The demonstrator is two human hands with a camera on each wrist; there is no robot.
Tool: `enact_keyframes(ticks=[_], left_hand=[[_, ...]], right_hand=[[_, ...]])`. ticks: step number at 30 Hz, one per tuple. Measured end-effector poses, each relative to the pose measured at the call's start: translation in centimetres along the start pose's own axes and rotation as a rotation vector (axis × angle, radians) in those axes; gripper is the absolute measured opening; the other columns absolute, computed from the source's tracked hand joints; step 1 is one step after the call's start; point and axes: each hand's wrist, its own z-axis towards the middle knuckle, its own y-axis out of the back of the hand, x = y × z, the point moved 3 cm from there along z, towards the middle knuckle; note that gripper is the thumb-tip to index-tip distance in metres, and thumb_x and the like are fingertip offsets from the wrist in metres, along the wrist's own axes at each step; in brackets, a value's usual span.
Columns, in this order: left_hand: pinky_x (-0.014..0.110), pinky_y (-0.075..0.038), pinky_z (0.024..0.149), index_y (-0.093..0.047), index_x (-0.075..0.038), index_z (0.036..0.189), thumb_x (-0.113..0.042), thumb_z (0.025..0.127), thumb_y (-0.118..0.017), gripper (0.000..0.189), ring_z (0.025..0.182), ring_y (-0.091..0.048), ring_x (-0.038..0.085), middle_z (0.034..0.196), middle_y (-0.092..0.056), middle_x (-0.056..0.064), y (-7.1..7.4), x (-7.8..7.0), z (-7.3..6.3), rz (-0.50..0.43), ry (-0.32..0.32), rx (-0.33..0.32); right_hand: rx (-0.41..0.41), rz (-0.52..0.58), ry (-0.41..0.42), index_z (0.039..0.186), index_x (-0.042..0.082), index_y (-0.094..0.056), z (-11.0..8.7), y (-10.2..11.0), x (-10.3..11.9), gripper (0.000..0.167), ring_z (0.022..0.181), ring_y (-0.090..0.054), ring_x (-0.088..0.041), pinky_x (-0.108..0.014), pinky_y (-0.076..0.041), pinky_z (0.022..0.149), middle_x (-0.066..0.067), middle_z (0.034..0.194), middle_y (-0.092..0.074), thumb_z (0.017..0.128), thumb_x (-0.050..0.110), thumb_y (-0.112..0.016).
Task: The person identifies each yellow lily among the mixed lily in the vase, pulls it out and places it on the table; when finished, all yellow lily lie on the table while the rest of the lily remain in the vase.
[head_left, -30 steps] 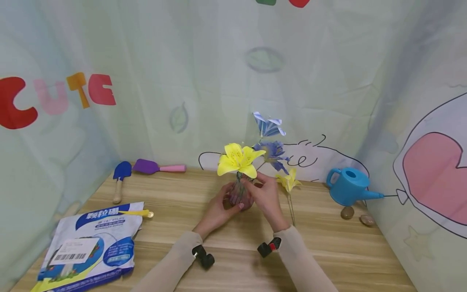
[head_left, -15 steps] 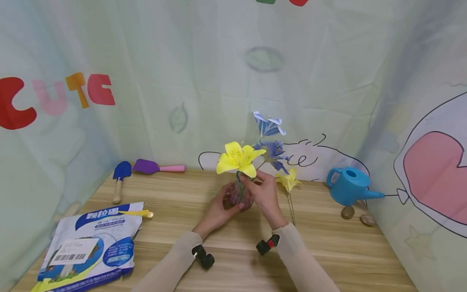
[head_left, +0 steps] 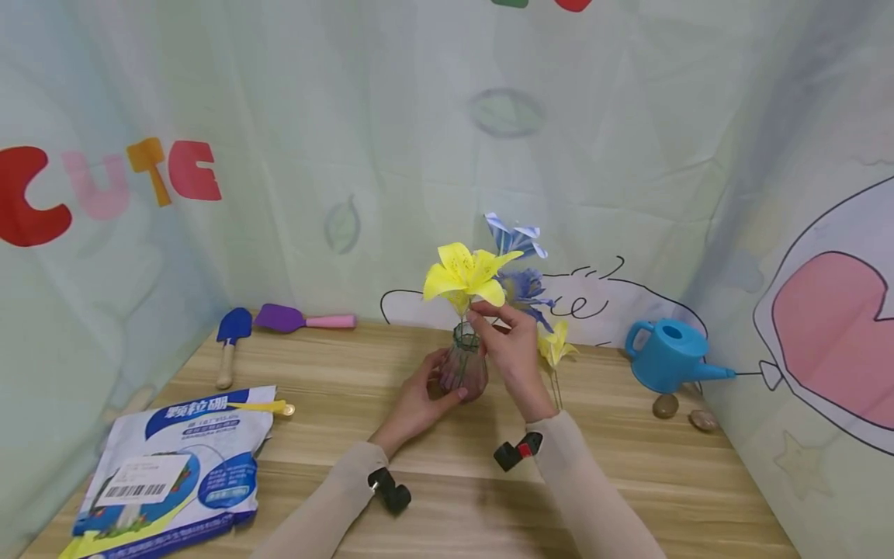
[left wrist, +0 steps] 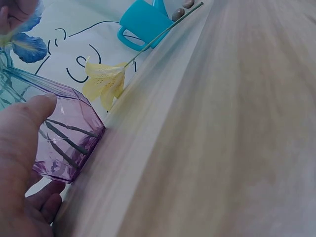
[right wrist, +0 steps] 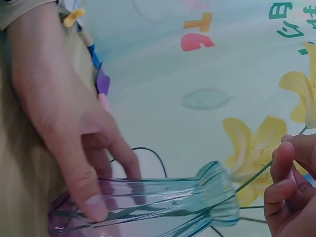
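A ribbed glass vase [head_left: 464,371], purple below and teal at the neck, stands on the table with several stems inside. My left hand [head_left: 414,404] holds its body, fingers behind and thumb in front. My right hand [head_left: 518,359], just above the mouth, pinches the green stem [right wrist: 259,173] of a yellow lily [head_left: 466,268]; the stem runs down into the neck. A second yellow lily [right wrist: 256,150] shows behind that stem in the right wrist view. Behind my right hand rise a pale blue flower [head_left: 515,237] and a violet-blue flower [head_left: 525,291], their stems mostly hidden.
Another yellow lily [head_left: 556,345] lies right of the vase. Farther right are a blue watering can [head_left: 669,357] and two brown stones [head_left: 665,407]. To the left lie a purple shovel [head_left: 281,319], a blue trowel [head_left: 233,326] and a white-blue bag [head_left: 174,473]. Printed cloth encloses the table.
My right hand has risen with the yellow lily, lifting its bloom higher and uncovering the vase's neck. The left hand has kept its place on the vase.
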Motion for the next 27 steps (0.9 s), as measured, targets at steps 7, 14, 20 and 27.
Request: enact_keyframes(ticks=[7,14,20,27], left_hand=[[0.055,-0.053,0.115,-0.042,-0.02,0.163,-0.033,0.096,-0.082,0.079,0.134,-0.065,0.035,0.159,-0.057,0.012,-0.1,0.2,0.1,-0.021,-0.028,-0.002],[0.055,-0.054,0.114,-0.041,-0.019,0.163,-0.03,0.096,-0.082,0.079,0.134,-0.064,0.035,0.159,-0.057,0.013,0.0,0.4,0.2,-0.03,-0.045,0.002],[0.055,-0.053,0.115,-0.04,-0.018,0.164,-0.03,0.096,-0.081,0.08,0.135,-0.063,0.036,0.162,-0.054,0.014,0.0,0.2,0.1,-0.031,-0.047,0.003],[0.056,-0.053,0.115,-0.04,-0.019,0.164,-0.033,0.097,-0.081,0.08,0.135,-0.064,0.037,0.16,-0.056,0.015,0.1,-0.1,0.1,-0.006,-0.038,0.005]], right_hand=[[-0.019,0.037,0.023,0.114,0.006,-0.081,0.4,0.4,1.6,0.018,0.046,-0.054,-0.011,-0.02,-0.045,0.049,-0.014,0.113,-0.078,0.1,0.015,-0.077],[-0.032,0.046,0.069,0.114,0.007,-0.081,0.9,0.6,3.4,0.019,0.045,-0.052,-0.008,-0.019,-0.043,0.047,-0.01,0.113,-0.08,0.1,0.019,-0.078],[-0.047,0.062,0.105,0.116,0.005,-0.079,1.3,1.0,4.9,0.02,0.046,-0.05,-0.008,-0.018,-0.04,0.045,0.002,0.104,-0.078,0.101,0.018,-0.076],[-0.133,0.115,0.175,0.117,0.002,-0.078,1.1,2.6,6.4,0.022,0.048,-0.051,-0.005,-0.017,-0.044,0.047,0.008,0.091,-0.073,0.1,0.016,-0.077]])
